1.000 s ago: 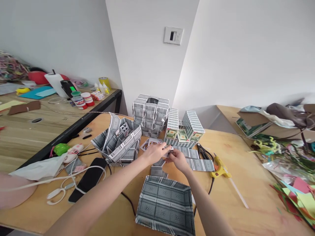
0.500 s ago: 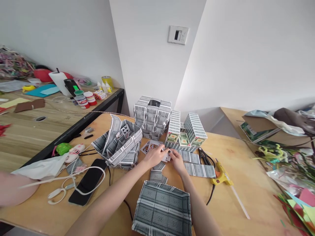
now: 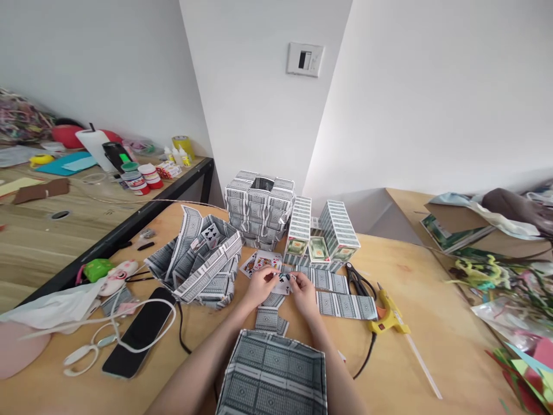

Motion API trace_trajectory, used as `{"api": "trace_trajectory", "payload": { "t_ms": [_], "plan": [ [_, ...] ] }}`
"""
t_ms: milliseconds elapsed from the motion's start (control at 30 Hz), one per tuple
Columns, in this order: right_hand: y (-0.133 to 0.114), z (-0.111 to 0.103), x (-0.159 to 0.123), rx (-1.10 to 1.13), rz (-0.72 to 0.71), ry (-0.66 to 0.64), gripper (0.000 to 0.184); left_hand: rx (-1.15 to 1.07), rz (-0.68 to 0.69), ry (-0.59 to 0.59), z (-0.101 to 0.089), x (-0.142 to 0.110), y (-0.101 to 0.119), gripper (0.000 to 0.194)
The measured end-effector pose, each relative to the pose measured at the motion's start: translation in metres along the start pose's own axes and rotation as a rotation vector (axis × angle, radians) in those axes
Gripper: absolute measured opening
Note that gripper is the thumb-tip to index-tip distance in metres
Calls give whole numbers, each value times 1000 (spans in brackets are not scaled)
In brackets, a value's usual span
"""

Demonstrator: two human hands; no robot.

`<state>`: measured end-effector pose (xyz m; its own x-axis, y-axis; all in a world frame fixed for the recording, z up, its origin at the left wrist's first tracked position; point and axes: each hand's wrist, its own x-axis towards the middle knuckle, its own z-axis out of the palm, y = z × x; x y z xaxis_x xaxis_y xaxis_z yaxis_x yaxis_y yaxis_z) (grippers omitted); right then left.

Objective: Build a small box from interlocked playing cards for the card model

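Between my two hands is a playing card [image 3: 283, 285], face up with black club marks. My left hand [image 3: 262, 286] pinches its left side. My right hand [image 3: 303, 293] has its fingers closed at the card's right edge. Several face-up cards [image 3: 260, 262] lie just behind my left hand. Patterned card backs [image 3: 270, 320] are spread on the table below the hands. Joined strips of cards [image 3: 345, 305] lie to the right of my right hand. An open box made of cards [image 3: 274, 374] stands in front, between my forearms.
Beyond the hands stand a card-built container [image 3: 260, 210] and stacked card boxes [image 3: 319, 248]. At left are a box with card pieces [image 3: 203, 259], a phone [image 3: 138, 334] and a white cable [image 3: 173, 323]. To the right lie black scissors [image 3: 358, 281] and a yellow glue gun [image 3: 389, 317].
My hands have drawn slightly apart and toward me, and more of the card's face shows between them. The camera view has shifted a little.
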<state>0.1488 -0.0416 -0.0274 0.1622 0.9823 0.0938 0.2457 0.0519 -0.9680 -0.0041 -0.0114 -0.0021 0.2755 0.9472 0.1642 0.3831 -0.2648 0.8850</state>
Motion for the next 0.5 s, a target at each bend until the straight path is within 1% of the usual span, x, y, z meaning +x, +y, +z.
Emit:
{"api": "trace_trajectory", "payload": {
  "t_ms": [200, 333, 433, 500],
  "plan": [
    [-2, 1, -1, -69, 1, 22, 37, -8, 1, -18, 1, -2, -1, 17],
    [-4, 0, -3, -99, -8, 28, 35, 27, -54, -14, 4, -1, -3, 21],
    [-4, 0, -4, -97, -5, 18, 33, 51, -89, -43, 4, 0, -4, 24],
    [-4, 0, -4, -87, 1, 13, 32, 59, -89, -59, 3, 0, -5, 26]
  ]
}}
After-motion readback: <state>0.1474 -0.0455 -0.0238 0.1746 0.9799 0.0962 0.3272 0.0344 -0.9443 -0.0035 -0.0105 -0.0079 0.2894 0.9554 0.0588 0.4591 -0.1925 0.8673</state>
